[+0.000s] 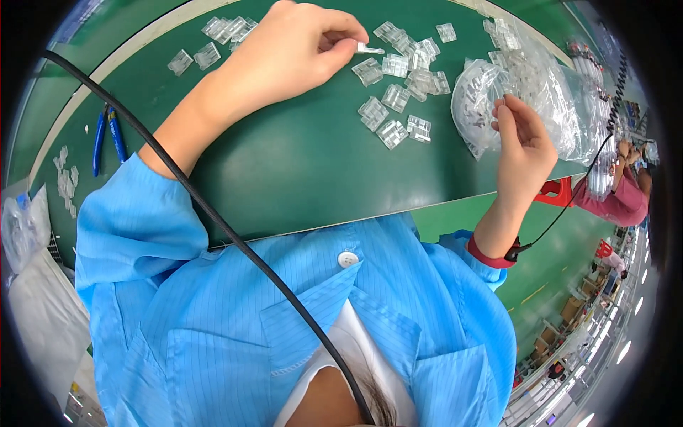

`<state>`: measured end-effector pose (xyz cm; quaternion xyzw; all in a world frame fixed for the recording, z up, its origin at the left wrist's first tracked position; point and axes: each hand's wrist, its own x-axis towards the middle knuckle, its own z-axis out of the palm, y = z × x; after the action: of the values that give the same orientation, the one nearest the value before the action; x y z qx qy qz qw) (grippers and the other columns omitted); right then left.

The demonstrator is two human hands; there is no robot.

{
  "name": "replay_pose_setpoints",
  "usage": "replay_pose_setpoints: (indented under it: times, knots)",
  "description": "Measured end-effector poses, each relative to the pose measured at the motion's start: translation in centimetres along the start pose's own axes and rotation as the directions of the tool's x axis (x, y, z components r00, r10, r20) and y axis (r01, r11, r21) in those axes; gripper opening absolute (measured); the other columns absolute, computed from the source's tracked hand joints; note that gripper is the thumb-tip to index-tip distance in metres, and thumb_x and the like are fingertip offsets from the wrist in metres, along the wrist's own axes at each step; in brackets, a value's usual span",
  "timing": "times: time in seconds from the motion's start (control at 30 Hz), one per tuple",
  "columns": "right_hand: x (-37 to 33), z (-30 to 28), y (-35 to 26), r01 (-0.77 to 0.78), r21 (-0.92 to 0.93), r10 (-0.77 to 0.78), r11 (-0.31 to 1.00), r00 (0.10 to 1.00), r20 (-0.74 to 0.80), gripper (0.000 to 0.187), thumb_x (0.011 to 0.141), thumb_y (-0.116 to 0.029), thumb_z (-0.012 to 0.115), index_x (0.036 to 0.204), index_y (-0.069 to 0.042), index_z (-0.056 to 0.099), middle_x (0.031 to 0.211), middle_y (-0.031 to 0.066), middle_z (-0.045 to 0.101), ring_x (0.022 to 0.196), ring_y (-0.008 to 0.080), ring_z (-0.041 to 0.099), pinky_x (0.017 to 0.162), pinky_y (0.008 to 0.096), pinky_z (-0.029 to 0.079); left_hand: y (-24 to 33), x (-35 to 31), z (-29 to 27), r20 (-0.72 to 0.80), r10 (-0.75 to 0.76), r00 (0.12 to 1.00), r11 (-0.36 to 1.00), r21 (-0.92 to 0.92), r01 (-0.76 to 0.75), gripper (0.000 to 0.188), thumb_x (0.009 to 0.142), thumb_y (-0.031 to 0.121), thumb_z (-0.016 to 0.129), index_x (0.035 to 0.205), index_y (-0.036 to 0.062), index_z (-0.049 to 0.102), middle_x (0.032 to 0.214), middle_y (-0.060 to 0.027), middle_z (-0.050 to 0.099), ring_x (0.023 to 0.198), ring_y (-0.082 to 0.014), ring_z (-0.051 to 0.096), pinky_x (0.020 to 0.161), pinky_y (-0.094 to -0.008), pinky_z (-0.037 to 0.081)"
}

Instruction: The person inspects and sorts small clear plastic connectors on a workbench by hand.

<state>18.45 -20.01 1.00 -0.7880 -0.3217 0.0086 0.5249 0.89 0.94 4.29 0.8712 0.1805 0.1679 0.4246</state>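
— So, nearest first: what's the right hand (525, 146) doing?

— It's at the desk's (299, 171) right edge, fingertips pinched on a tiny pale piece, beside the clear plastic bag (548, 92) of parts.

— And the left hand (288, 53)?

— Further in, toward the far edge, thumb and forefinger closed on a small clear plastic connector (369, 49), just off the desk surface.

— Anything around it?

— Loose clear housings (398, 96) scattered between the hands. Blue-handled pliers (107, 139) lie near the left edge.

Two hands (292, 53) — one pliers (108, 139).
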Motion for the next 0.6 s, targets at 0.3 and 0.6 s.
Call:
replay_pose_setpoints:
  times: [0.3,0.6]
  knots:
    - [-1.6,7.5,-3.5,-0.234,0.407,0.103,0.883,0.942,0.320,0.012,0.085,-0.003,0.064,0.095,0.004,0.066,0.084,0.0060,0.066,0.072,0.0087,0.062,0.064,0.0201,0.049,-4.5,-0.4,2.4,-0.166,0.246,0.955,0.969,0.079,-0.236,0.015,0.079,0.007,0.062,0.090,-0.0005,0.069,0.084,-0.0137,0.067,0.071,-0.0246,0.067,0.068,-0.0311,0.055]
    - [-1.9,6.5,-2.4,-0.209,0.234,0.128,0.950,0.939,0.320,0.016,0.085,-0.007,0.067,0.098,0.001,0.068,0.086,0.0032,0.067,0.079,0.0075,0.062,0.063,0.0199,0.045,-4.2,0.2,2.5,0.028,0.483,0.875,0.855,0.201,-0.478,0.016,0.079,-0.002,0.063,0.094,0.0030,0.067,0.090,-0.0088,0.062,0.082,-0.0281,0.063,0.072,-0.0332,0.052]
